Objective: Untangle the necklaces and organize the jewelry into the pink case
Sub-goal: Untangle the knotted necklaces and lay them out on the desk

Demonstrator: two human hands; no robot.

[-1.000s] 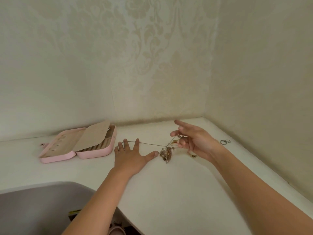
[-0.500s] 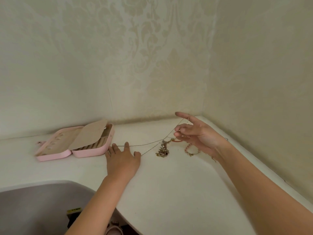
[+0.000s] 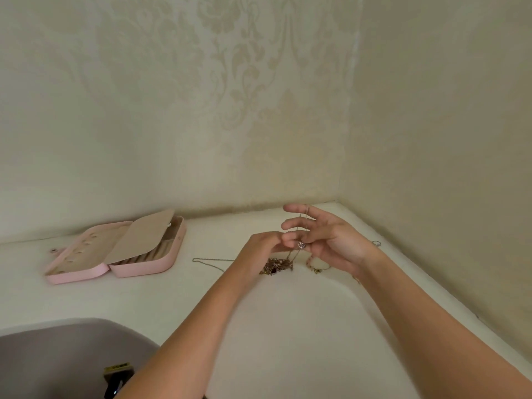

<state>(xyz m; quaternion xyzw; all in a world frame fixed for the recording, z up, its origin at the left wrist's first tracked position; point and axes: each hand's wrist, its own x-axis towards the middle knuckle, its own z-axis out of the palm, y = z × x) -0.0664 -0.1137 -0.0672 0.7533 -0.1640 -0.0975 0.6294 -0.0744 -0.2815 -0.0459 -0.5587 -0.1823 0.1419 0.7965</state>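
Observation:
The pink case (image 3: pixel 138 267) lies open on the white counter at the left, a beige flap over one half. A tangled clump of necklaces (image 3: pixel 275 266) rests on the counter in the middle. A thin chain rises from it and hangs over the fingers of my right hand (image 3: pixel 325 240), with a small pendant (image 3: pixel 301 244) dangling below them. My left hand (image 3: pixel 262 246) is lifted off the counter, its fingertips curled together at that chain right beside my right fingers. A loose end of chain (image 3: pixel 207 262) trails left on the counter.
A beaded bracelet (image 3: pixel 315 267) lies just right of the clump, under my right hand. Small rings (image 3: pixel 376 243) sit near the right wall. A grey sink (image 3: pixel 57 361) fills the bottom left. Walls close the counter at the back and right.
My left hand has left the counter, where it lay flat on the chain, and risen to my right fingers. The chain's left end has gone slack on the counter.

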